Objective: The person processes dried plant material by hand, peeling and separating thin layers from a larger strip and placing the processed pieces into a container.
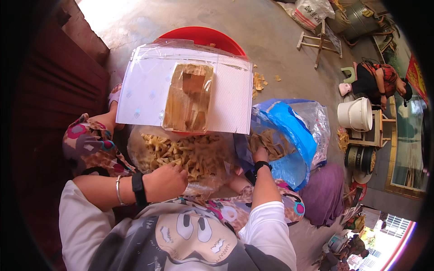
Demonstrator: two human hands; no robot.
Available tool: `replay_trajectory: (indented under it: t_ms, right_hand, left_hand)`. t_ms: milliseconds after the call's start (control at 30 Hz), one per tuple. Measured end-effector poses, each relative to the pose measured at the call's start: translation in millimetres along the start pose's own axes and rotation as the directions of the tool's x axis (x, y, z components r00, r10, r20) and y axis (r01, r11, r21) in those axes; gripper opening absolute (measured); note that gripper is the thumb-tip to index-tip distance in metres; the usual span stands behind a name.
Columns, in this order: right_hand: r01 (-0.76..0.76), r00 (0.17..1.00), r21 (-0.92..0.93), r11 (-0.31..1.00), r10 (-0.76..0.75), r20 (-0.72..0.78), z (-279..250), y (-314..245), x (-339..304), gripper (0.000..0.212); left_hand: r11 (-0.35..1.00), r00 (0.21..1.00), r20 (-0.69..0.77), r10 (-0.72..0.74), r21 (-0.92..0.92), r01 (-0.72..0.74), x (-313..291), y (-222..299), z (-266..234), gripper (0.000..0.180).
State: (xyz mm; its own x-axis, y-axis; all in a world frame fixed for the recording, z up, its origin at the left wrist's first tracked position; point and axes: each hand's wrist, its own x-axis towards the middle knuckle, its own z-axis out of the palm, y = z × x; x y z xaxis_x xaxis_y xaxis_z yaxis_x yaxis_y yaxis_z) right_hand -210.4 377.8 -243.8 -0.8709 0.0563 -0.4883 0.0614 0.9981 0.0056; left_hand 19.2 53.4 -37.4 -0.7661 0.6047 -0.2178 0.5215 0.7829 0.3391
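Observation:
My left hand (167, 182) is curled closed at the near side of a clear plastic bag (135, 149). Folded tan pieces (181, 153) fill this bag; whether the fingers hold one is hidden. On the right, my right hand (261, 156) reaches into a blue plastic bag (305, 143) of flat tan strips (275, 143). Its fingertips go down among the strips, so their grip cannot be seen. In front of me, a white board (147, 92) lies across a red basin (199, 34). On the board is a brown block (187, 108) wrapped in clear film.
Tan scraps (258, 81) lie on the floor beyond the blue bag. At the right, another person (377, 79) bends near a white bucket (355, 114). A small wooden stool (320, 45) and a white sack (309, 12) stand farther back. A dark red door panel (58, 90) borders the left.

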Motion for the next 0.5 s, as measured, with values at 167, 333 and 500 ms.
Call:
replay_trajectory:
  t_ms: [167,333,500]
  right_hand:
    - [0.117,0.985,0.129,0.985,-0.131,0.111,42.0,9.7,30.6,0.054]
    - [0.160,0.978,0.248,0.955,-0.188,0.092,69.9,24.8,49.0,0.074]
    - [0.112,0.964,0.358,0.927,-0.189,0.186,70.9,20.6,52.6,0.084]
  left_hand:
    - [1.000,0.999,-0.036,-0.009,-0.030,0.008,-0.1,-1.2,-10.5,0.014]
    - [0.995,0.997,-0.053,-0.063,-0.079,0.059,3.6,-8.7,-13.9,0.014]
    - [0.989,0.995,0.040,-0.096,-0.111,0.100,7.2,-6.4,-20.7,0.018]
